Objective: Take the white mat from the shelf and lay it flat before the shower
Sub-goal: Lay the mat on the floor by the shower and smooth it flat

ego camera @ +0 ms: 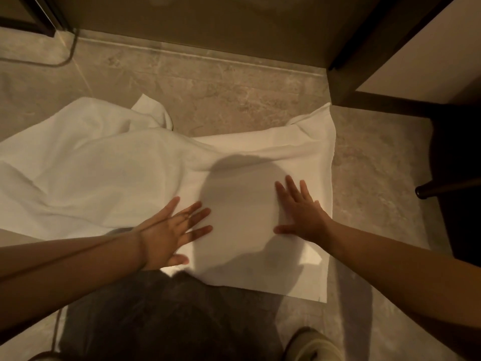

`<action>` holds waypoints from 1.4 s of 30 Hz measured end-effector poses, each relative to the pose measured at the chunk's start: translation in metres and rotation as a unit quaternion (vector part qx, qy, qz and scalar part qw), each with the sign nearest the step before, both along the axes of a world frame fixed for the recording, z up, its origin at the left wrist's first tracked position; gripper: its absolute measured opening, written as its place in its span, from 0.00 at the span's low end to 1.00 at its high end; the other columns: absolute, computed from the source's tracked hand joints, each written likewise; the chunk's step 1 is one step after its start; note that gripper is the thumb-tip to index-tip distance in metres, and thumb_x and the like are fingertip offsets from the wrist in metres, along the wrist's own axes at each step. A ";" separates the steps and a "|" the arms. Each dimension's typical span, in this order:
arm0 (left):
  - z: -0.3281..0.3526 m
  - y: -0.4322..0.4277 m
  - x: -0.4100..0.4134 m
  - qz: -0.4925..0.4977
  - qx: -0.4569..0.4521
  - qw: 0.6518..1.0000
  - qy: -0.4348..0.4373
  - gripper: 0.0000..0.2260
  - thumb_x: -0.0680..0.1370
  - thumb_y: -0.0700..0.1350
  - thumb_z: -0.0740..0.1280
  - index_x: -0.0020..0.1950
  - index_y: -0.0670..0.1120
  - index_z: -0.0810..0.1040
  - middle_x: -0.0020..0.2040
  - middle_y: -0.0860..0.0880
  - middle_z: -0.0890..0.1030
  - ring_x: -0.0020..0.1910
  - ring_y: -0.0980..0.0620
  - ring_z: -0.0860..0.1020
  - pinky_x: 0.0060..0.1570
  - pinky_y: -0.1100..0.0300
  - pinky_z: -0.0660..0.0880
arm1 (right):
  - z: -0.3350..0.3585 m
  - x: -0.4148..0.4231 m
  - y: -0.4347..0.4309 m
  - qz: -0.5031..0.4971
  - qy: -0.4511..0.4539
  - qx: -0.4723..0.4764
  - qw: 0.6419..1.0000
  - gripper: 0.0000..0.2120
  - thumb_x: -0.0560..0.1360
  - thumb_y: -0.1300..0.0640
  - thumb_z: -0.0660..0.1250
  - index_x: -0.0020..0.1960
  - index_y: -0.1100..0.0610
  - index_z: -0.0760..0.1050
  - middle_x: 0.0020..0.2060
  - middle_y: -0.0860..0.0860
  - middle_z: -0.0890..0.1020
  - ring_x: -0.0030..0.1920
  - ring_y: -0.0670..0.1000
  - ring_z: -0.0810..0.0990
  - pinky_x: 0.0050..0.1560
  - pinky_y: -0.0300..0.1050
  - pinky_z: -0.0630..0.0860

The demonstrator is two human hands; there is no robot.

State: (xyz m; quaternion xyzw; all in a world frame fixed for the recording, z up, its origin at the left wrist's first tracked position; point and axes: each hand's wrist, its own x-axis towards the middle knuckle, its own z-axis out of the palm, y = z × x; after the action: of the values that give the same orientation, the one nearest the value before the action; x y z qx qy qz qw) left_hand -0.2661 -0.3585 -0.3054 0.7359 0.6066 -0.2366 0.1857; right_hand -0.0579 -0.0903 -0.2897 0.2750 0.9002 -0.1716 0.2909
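The white mat [247, 152] lies on the tiled floor [221, 87] in front of us, its right half flat and its left half rumpled into loose folds, with one far corner turned up. Our left hand [169, 231] and right hand [303, 216] rest palm-down on the flat part, fingers [200, 212] straight and spread, gripping nothing. Our shadow falls between them. A dark-trousered knee [169, 321] covers the mat's near edge, and a pale slipper [309, 345] sits just off its near right corner. Bare floor separates the mat's far edge from a low sill [182, 49]. The right edge runs near a dark upright frame [346, 82]; a dark furniture leg [442, 190] stands further right. A thin cord [70, 52] loops at far left.
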 end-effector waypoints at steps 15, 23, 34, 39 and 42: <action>0.034 0.097 -0.091 0.246 0.164 0.955 -0.029 0.28 0.79 0.60 0.47 0.74 0.47 0.60 0.72 0.44 0.67 0.69 0.45 0.65 0.66 0.51 0.61 | 0.009 -0.118 0.029 0.032 0.194 0.078 0.977 0.32 0.76 0.45 0.61 0.74 0.59 0.55 0.74 0.60 0.59 0.74 0.62 0.55 0.72 0.57 0.57; 0.029 0.094 -0.090 0.245 0.212 0.943 -0.081 0.24 0.79 0.57 0.45 0.57 0.51 0.77 0.53 0.49 0.77 0.51 0.45 0.75 0.43 0.53 0.74 | 0.004 -0.110 0.032 0.065 0.191 0.098 0.974 0.19 0.79 0.50 0.56 0.67 0.57 0.66 0.64 0.55 0.70 0.59 0.58 0.72 0.49 0.53 0.75; 0.017 0.119 -0.113 0.319 0.169 0.929 -0.079 0.18 0.75 0.51 0.63 0.65 0.51 0.73 0.56 0.48 0.78 0.55 0.45 0.76 0.48 0.54 0.70 | 0.006 -0.140 0.085 0.048 0.144 0.209 0.966 0.16 0.72 0.66 0.61 0.58 0.57 0.74 0.54 0.55 0.79 0.56 0.58 0.71 0.49 0.52 0.73; 0.012 0.117 -0.106 0.339 0.190 0.918 -0.082 0.13 0.74 0.47 0.65 0.58 0.48 0.74 0.53 0.46 0.77 0.53 0.44 0.76 0.44 0.54 0.71 | 0.006 -0.138 0.084 0.034 0.143 0.212 0.966 0.13 0.72 0.66 0.61 0.54 0.58 0.76 0.48 0.56 0.79 0.51 0.58 0.71 0.43 0.51 0.73; 0.011 0.114 -0.102 0.333 0.189 0.917 -0.109 0.10 0.73 0.43 0.64 0.53 0.47 0.73 0.50 0.47 0.76 0.50 0.44 0.75 0.37 0.57 0.66 | 0.009 -0.135 0.081 0.036 0.154 0.203 0.966 0.11 0.71 0.66 0.61 0.51 0.58 0.76 0.46 0.56 0.78 0.49 0.58 0.72 0.40 0.51 0.73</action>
State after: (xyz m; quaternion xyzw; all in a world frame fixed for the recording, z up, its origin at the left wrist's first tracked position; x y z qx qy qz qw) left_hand -0.3681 -0.2446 -0.2944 0.5339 0.8260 0.0398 0.1765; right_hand -0.1930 -0.0093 -0.2810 0.2659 0.9594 -0.0155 0.0928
